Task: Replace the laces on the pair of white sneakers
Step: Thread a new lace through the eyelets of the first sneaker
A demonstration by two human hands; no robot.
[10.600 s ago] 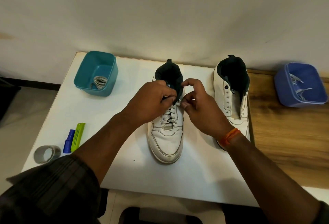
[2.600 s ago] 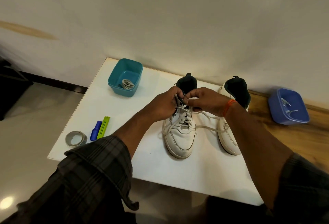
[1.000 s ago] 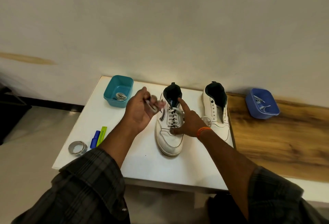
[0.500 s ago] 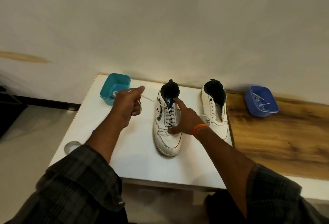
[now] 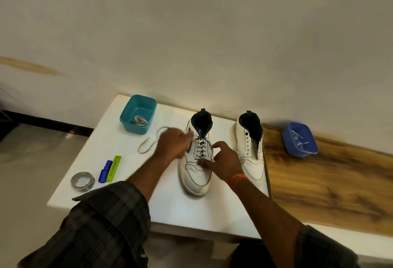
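Where white rectangular tabletop point(image 5: 174, 210) meets wooden counter point(image 5: 331, 182): laced white leather sneaker point(image 5: 196, 174) centre, unlaced white sneaker point(image 5: 251, 144) beside. Left hand point(image 5: 173, 145) blurred, grip unclear, at loose grey lace loop point(image 5: 148, 142). Right hand point(image 5: 223, 161) fingers spread, pressing vamp. Teal tub point(image 5: 138, 113), blue tub point(image 5: 299, 139), tape roll point(image 5: 82, 181), markers point(image 5: 109, 171) around.

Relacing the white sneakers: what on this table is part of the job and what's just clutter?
In the job:
- laced sneaker, steadied by the right hand
- lace by the left hand
- unlaced sneaker
- teal bin with a coiled lace
- blue bin with laces

Lying about:
- tape roll
- blue marker
- green marker
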